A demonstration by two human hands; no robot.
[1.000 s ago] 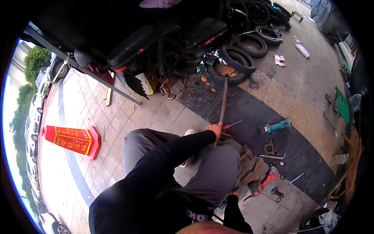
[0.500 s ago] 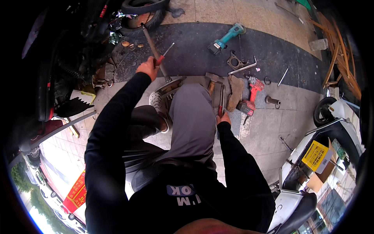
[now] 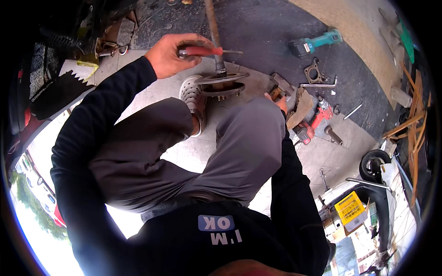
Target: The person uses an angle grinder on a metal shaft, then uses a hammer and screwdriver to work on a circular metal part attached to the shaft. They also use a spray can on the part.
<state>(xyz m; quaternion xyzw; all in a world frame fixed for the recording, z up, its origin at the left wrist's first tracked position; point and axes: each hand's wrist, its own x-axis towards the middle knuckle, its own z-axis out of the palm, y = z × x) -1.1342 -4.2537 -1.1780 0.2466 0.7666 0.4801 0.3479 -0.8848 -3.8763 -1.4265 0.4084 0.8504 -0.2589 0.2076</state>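
My left hand (image 3: 172, 54) is closed round the red handle of a screwdriver (image 3: 202, 50), its thin shank pointing right. Just beside it stands a rusty metal shaft (image 3: 212, 23), fixed upright in a round flanged hub (image 3: 223, 87) with studs underneath. My right hand (image 3: 282, 104) reaches past my right knee, which hides part of it. Its fingers are round the wooden handle of a hammer (image 3: 282, 83), whose head lies on the ground. A rough wood block (image 3: 300, 109) lies right beside that hand.
To the right lie a red cordless impact wrench (image 3: 318, 118), a metal flange plate (image 3: 312, 71), an L-shaped wrench (image 3: 320, 85) and a thick bolt-like part (image 3: 333, 135). A teal angle grinder (image 3: 317, 43) is farther off. A white scooter (image 3: 391, 177) and wooden slats (image 3: 414, 110) stand at far right.
The view has shifted closer to the hub. My left hand has turned the screwdriver to point right, near the shaft. My right hand has moved forward from a red-handled tool to the hammer.
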